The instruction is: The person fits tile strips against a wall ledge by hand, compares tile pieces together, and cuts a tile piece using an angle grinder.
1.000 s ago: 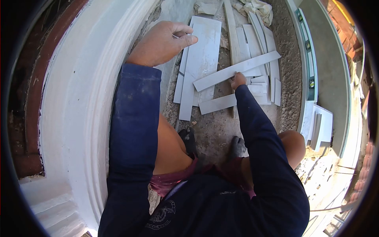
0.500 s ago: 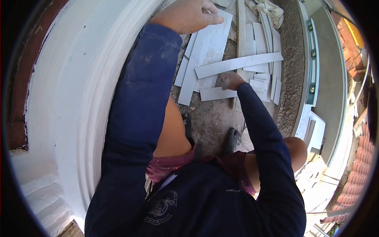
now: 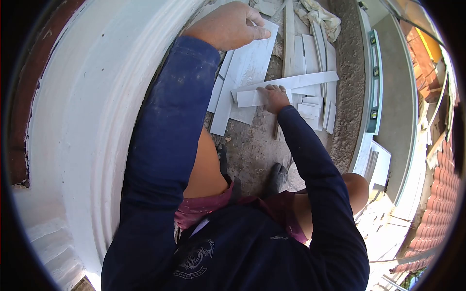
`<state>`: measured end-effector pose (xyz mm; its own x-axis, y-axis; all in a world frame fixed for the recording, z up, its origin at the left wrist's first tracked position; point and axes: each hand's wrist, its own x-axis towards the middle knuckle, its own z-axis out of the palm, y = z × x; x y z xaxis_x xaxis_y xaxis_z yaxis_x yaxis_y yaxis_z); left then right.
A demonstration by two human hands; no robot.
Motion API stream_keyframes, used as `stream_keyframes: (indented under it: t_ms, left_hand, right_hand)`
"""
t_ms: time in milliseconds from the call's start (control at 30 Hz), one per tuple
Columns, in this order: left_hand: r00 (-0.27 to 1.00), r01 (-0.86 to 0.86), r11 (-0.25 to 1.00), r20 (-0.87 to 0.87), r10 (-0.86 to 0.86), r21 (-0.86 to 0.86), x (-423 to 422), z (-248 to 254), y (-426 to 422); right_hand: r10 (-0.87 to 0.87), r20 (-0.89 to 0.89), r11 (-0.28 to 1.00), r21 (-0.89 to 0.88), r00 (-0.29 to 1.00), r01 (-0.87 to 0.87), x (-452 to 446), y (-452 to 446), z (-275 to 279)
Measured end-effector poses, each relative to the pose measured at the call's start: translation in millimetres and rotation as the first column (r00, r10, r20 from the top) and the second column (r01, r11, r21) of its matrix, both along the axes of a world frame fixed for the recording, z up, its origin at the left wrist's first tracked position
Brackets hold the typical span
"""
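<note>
My right hand [image 3: 275, 98] grips a short white tile strip [image 3: 250, 98], fingers over its top. The strip lies against or just over a longer white strip [image 3: 310, 80] that runs crosswise. My left hand [image 3: 233, 26] is at the upper left with thumb and fingers drawn together above a large pale tile [image 3: 255, 58]; whatever they pinch, if anything, is hidden. Beside that tile is another long narrow strip [image 3: 221, 119].
Several cut tile pieces [image 3: 310, 109] lie right of a wooden plank [image 3: 287, 43]. A crumpled cloth [image 3: 323, 17] sits at the back. A spirit level [image 3: 374, 82] rests along the right-hand ledge. White moulded wall [image 3: 92, 121] borders my left side.
My right hand has moved the short strip forward and slightly left, up against the crosswise strip. My left hand stays at nearly the same place, its fingers still drawn in. The view has shifted a little.
</note>
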<state>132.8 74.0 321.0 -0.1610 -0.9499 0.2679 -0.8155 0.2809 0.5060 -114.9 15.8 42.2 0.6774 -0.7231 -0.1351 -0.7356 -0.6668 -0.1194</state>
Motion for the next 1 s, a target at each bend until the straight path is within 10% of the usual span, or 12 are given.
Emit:
stream_keyframes:
  t_ms: [1000]
  left_hand:
    - [0.981,0.054,0.996,-0.181,-0.065,-0.064,3.5,4.6,5.4]
  right_hand:
    - [0.190,-0.062,0.982,0.014,0.980,-0.190,45.8,-30.1,-31.8]
